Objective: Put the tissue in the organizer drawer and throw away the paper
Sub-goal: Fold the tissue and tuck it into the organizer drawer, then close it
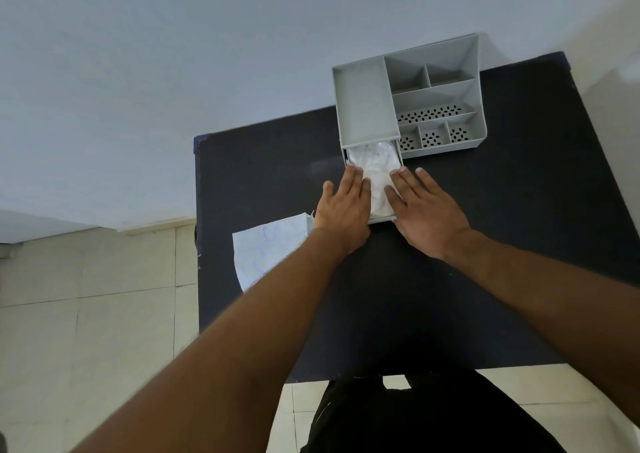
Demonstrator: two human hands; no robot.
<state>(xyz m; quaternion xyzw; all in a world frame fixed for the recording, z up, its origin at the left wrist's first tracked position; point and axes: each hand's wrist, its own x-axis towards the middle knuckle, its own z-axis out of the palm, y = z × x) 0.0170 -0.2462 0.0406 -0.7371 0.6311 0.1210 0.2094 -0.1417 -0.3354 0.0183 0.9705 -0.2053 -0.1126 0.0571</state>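
While tissue [375, 172] fills the organizer [363, 106] drawer [381, 218], left grip [343, 206] and right grip [426, 210] lie flat on it, fingers straight, paper [266, 251] overhanging surface [450, 296] left edge.

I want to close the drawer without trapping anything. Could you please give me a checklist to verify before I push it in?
1. Tissue lies in the pulled-out drawer: ok.
2. Tissue edges inside the drawer walls: cannot tell, the hands cover both sides.
3. Left hand and right hand clear of the drawer: not ok, both press flat on the tissue.
4. Paper thrown away: not ok, it lies on the table beside the left forearm.
5. Bin for the paper within reach: cannot tell, none is in view.
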